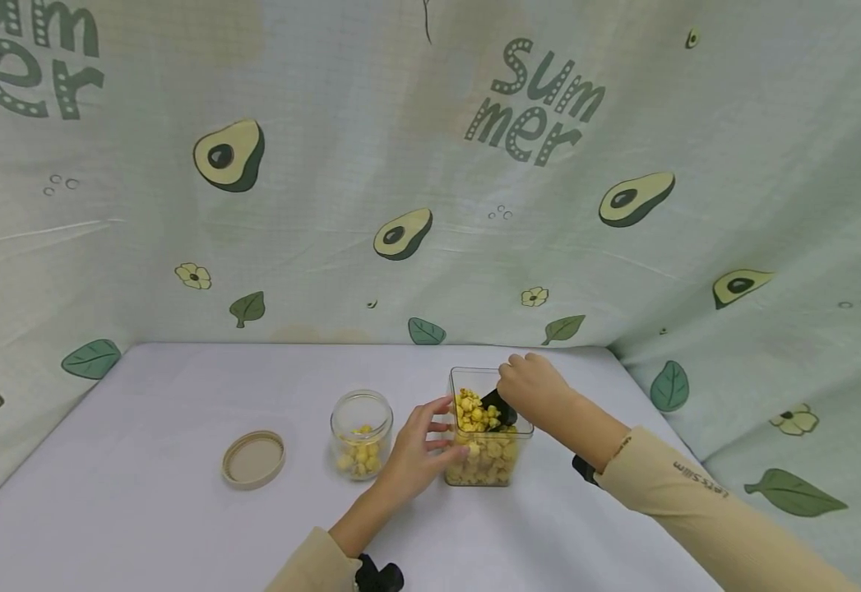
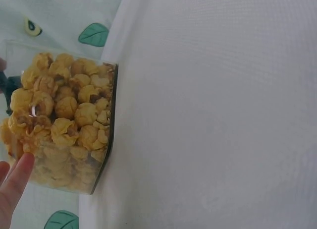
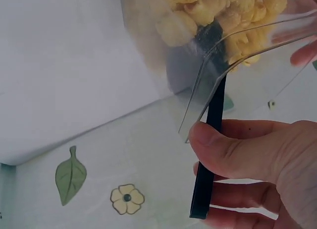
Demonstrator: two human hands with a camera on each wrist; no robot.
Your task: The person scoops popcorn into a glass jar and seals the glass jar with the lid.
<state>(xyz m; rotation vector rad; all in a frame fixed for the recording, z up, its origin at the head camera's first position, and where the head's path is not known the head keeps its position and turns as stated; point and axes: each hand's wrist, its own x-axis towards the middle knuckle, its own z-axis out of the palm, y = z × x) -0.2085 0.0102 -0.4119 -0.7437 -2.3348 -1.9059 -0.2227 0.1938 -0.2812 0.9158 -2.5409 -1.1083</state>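
Note:
A clear square container full of yellow popcorn stands on the white table. My left hand holds its left side, fingers curled against the wall; a fingertip shows beside the popcorn. My right hand grips a black scoop by its handle, with the scoop's head dug into the popcorn inside the container. To the left stands a small round glass jar, open, with a little popcorn at its bottom.
A tan round lid lies flat left of the jar. An avocado-print cloth hangs as a backdrop behind and along both sides of the table.

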